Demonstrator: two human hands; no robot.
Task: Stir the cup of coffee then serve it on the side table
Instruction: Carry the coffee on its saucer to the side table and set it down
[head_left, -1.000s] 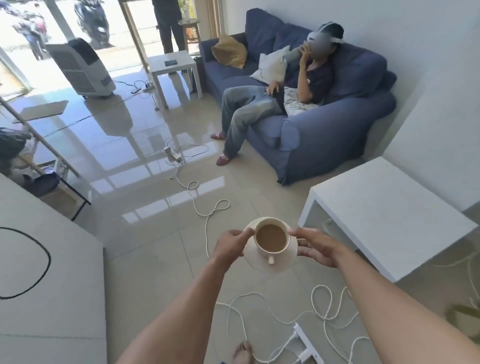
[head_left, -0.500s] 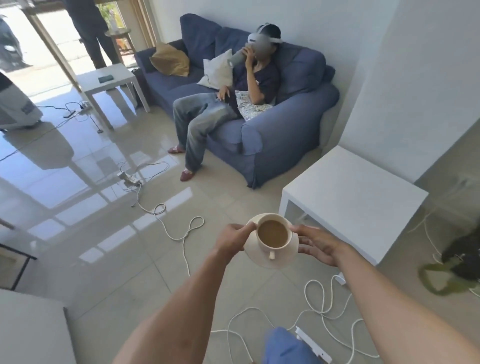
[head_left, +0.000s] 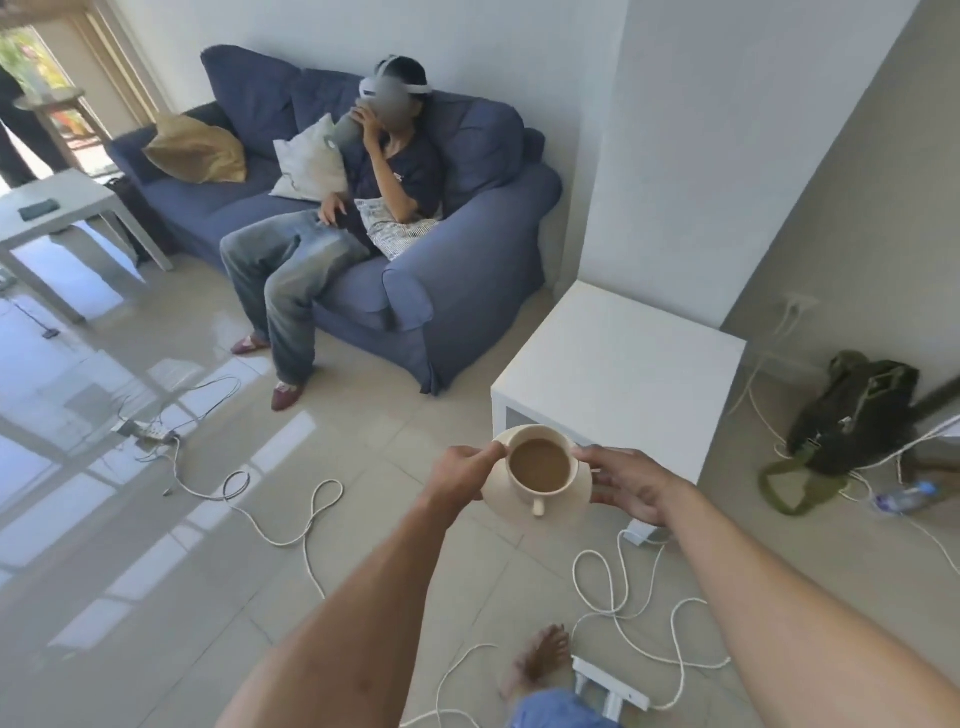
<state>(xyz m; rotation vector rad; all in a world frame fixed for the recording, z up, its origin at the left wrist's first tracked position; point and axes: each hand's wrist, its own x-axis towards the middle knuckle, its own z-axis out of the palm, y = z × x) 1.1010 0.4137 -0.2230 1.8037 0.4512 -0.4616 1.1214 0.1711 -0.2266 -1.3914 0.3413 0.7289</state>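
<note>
A cream cup full of milky coffee stands on a cream saucer, its handle pointing toward me. My left hand pinches the saucer's left rim and my right hand holds its right rim. Both carry it in the air above the tiled floor, just in front of the near corner of the white side table. No spoon is visible in the cup.
White cables and a power strip lie on the floor by my bare foot. A person sits on the blue sofa left of the table. A dark green bag lies at right, another white table far left.
I have walked closer to the side table and turned right; the table now sits just beyond the cup. Both hands keep the same hold on the saucer.
</note>
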